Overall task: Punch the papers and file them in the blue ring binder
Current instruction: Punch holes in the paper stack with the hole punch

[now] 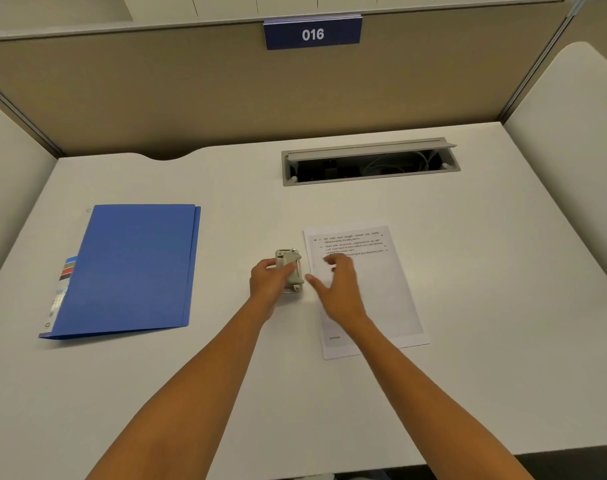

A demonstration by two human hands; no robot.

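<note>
A closed blue ring binder (132, 268) lies flat on the left of the white desk (468, 271). Printed white papers (381, 289) lie right of centre, a few lines of text at their top. A small grey hole punch (290, 268) stands just beside the papers' left edge. My left hand (271, 282) grips the punch from its left side. My right hand (336, 289) rests on the papers near that edge, fingers spread, and hides part of the sheet.
An open grey cable tray (369, 161) with wires is set into the desk at the back. Beige partition walls enclose the desk; a blue sign reading 016 (312, 33) hangs on the back one. The desk's front edge is near my elbows.
</note>
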